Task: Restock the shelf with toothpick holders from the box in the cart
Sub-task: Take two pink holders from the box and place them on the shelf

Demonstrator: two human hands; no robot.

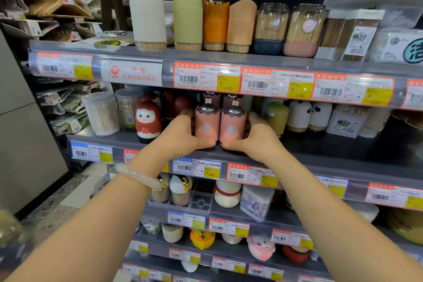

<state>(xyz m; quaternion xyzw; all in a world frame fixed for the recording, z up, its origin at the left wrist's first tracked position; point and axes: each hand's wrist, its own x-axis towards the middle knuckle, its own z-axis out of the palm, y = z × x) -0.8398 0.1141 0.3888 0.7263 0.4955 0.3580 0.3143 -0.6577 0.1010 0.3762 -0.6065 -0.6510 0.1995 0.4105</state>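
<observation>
Two pink toothpick holders with dark brown tops stand side by side at the front of the second shelf (343, 144). My left hand (180, 133) grips the left pink holder (207, 125) from its left side, thumb at the base. My right hand (256, 135) grips the right pink holder (231, 125) from its right side. Both holders are upright and touch each other. The box and the cart are out of view.
A red-hooded doll holder (148, 121) stands just left of my left hand, a green holder (277, 117) and panda holders (298, 115) just right of my right hand. Tall cream, green and orange holders fill the shelf above. Price-tag rails front every shelf.
</observation>
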